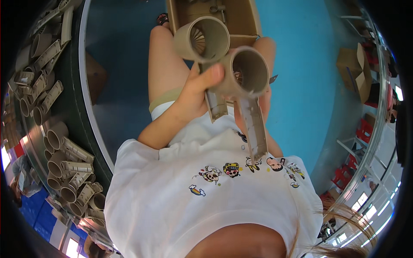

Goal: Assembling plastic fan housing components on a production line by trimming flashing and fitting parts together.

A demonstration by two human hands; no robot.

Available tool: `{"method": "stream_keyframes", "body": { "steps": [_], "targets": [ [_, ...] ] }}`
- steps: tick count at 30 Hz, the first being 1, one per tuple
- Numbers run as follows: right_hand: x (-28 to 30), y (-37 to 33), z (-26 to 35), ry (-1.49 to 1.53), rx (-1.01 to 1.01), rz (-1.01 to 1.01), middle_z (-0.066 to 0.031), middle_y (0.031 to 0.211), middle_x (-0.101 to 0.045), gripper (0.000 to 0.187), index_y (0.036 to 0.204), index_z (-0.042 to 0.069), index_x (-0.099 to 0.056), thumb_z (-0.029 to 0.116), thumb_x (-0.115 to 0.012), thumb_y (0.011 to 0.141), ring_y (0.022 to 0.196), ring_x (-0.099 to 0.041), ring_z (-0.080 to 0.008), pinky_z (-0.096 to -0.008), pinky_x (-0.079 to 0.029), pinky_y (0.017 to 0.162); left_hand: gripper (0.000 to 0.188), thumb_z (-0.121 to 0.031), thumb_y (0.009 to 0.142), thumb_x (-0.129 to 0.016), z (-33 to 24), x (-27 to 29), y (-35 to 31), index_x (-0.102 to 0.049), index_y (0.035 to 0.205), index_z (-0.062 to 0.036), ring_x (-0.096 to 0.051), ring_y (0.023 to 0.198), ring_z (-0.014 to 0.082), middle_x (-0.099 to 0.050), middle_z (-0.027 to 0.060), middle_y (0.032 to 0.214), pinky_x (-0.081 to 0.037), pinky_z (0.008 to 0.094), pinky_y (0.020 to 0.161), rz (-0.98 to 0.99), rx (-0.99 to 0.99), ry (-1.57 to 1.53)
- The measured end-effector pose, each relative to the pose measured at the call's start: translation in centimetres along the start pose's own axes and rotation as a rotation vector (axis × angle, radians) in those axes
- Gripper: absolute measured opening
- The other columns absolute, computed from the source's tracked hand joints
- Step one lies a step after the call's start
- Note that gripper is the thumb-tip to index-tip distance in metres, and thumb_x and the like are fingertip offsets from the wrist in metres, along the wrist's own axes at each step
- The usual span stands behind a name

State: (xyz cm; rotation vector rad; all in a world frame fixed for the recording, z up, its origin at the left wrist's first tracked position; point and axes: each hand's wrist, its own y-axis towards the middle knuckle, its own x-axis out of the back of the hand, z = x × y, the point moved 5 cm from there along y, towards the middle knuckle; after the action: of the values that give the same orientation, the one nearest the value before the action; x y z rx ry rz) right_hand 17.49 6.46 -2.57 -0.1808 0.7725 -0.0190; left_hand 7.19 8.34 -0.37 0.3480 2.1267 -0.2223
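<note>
Over my lap I hold two tan plastic parts, each a short open cylinder with a long channel-shaped piece running down from it. My left hand (pixel 194 92) is closed round the left cylinder part (pixel 183 41), thumb across the front. Radial ribs show inside that cylinder. Against it sits the right cylinder part (pixel 254 129), held by my right hand (pixel 265 105) from behind and from the side, most of those fingers hidden. A small dark pointed blade-like piece (pixel 273 79) sticks out beside my right hand; what it belongs to is hidden.
An open cardboard box (pixel 241 17) with a few small tan pieces inside stands before my knees. On the dark table (pixel 92 137) at left lie several similar tan parts (pixel 69 172) in heaps. Another cardboard box (pixel 355 71) and red stools (pixel 342 177) are at far right.
</note>
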Motion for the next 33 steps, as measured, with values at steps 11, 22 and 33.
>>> {"method": "stream_keyframes", "body": {
  "steps": [11,22,33],
  "targets": [
    [0.3,-0.3,0.4,0.041,-0.136,-0.173,-0.0086,0.076,-0.048,0.049,0.085,-0.001,-0.047,0.044,-0.029,0.087,0.064,-0.042,-0.0131,-0.0236,-0.036,0.061,0.05,-0.047,0.083,-0.04,1.7,2.3,0.2,-0.048,0.103,-0.0016,-0.054,0.071,0.0141,-0.056,0.0103,0.089,-0.046,0.0231,0.054,-0.283,0.307,-0.378],
    [0.1,-0.9,0.5,-0.272,-0.072,0.022,-0.0061,0.073,-0.048,0.034,0.087,-0.007,-0.053,0.024,-0.037,0.089,0.062,-0.039,-0.0096,-0.0214,-0.032,0.057,0.063,-0.06,0.078,-0.033,1.5,3.0,0.8,-0.046,0.108,-0.0057,-0.054,0.076,0.0194,-0.053,0.0161,0.093,-0.049,0.0324,0.061,0.019,0.226,-0.634],
    [-2.9,-2.0,1.5,-0.683,0.086,0.203,0.0009,0.056,-0.041,0.03,0.077,-0.003,-0.051,0.022,-0.039,0.089,0.048,-0.03,-0.0047,-0.019,-0.022,0.044,0.047,-0.049,0.084,-0.033,1.0,3.6,0.4,-0.045,0.106,-0.0093,-0.037,0.048,0.0091,-0.051,0.0152,0.093,-0.032,0.0198,0.042,0.045,0.179,-0.61]
  ]
}}
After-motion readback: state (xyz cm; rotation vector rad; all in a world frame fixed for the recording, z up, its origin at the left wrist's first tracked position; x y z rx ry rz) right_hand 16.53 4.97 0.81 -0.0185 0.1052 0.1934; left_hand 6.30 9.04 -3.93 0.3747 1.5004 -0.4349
